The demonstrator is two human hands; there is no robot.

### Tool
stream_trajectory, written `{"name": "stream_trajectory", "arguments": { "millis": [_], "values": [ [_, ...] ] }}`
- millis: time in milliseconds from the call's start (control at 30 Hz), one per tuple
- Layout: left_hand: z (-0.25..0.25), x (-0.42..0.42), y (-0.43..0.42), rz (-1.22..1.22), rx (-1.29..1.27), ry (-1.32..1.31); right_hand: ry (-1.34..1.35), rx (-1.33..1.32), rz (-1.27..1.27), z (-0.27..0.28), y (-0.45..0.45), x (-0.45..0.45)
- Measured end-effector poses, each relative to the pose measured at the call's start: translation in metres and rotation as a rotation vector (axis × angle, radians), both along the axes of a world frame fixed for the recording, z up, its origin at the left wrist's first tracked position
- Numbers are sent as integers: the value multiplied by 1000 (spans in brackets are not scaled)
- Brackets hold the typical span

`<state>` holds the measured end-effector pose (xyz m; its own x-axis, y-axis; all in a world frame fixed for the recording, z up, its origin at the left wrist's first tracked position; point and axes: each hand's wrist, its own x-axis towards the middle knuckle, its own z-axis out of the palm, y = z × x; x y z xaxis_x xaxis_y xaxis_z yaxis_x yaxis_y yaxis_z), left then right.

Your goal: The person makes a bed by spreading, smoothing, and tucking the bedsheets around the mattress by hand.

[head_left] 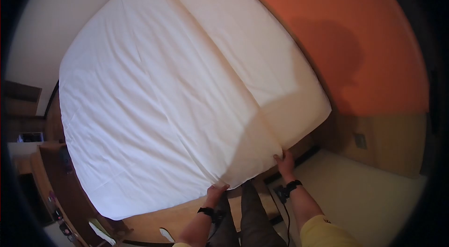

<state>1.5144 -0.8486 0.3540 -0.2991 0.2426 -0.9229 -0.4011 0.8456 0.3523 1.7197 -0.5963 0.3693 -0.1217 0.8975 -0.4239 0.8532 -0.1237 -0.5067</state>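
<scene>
"In the head view, where is the white cover?"

"Spread over most of the bed, from the far side to the near edge, where the person stands."

"And the hands?"

"The left hand pinches the cover's near edge. The right hand has its fingers closed on that edge too, farther toward the orange wall."

"How far along does it look?"

"The spreading seems largely done: the cover spans the bed's width. It isn't flat, though. Long creases run across it, some gathering at the left hand, while the strip beside the wall looks smoother, past a long ridge."
</scene>
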Motion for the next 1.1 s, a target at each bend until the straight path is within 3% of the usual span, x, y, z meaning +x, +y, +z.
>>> {"name": "stream_trajectory", "arguments": {
  "millis": [100,133,167,233,300,333,400,433,467,500,567,600,700,733,767,867,933,1000,1100],
  "values": [
    [-18,22,12,-8,-29,57,19,1,252,7,43,25],
    [1,19,25,0,20,15,56,3,337,15,57,32],
    [27,15,29,5,68,-31,118,-85,284,27,69,37],
    [30,72,32,54,120,-32,244,-270,184,39,94,93],
    [6,17,12,118,147,43,251,-234,154,26,75,22],
    [33,-55,27,-34,47,146,229,-215,153,17,69,-40],
    [33,-184,10,-103,-76,129,278,-218,97,31,46,-164],
    [34,-26,48,-112,-168,113,344,-269,75,50,93,-25],
    [-8,63,73,-457,-123,220,430,-299,19,31,126,57],
    [-50,85,65,-339,-154,342,343,-352,108,-13,116,74],
    [-25,88,73,-82,-200,554,139,-460,293,-5,116,66],
    [-5,71,82,-163,-271,784,70,-451,439,14,112,31],
    [51,26,123,227,271,136,-58,-307,941,58,67,-55],
    [70,19,142,155,415,59,82,-258,969,60,48,-71],
    [79,20,150,191,399,43,223,-206,996,67,29,-75],
    [93,8,149,267,384,65,503,-616,1009,93,35,-91],
    [115,-20,145,310,347,57,313,-825,990,88,88,-123],
    [145,-63,144,217,264,112,194,156,949,47,120,-160],
    [174,-86,141,95,174,145,161,301,1099,13,128,-200]
  ]
}}
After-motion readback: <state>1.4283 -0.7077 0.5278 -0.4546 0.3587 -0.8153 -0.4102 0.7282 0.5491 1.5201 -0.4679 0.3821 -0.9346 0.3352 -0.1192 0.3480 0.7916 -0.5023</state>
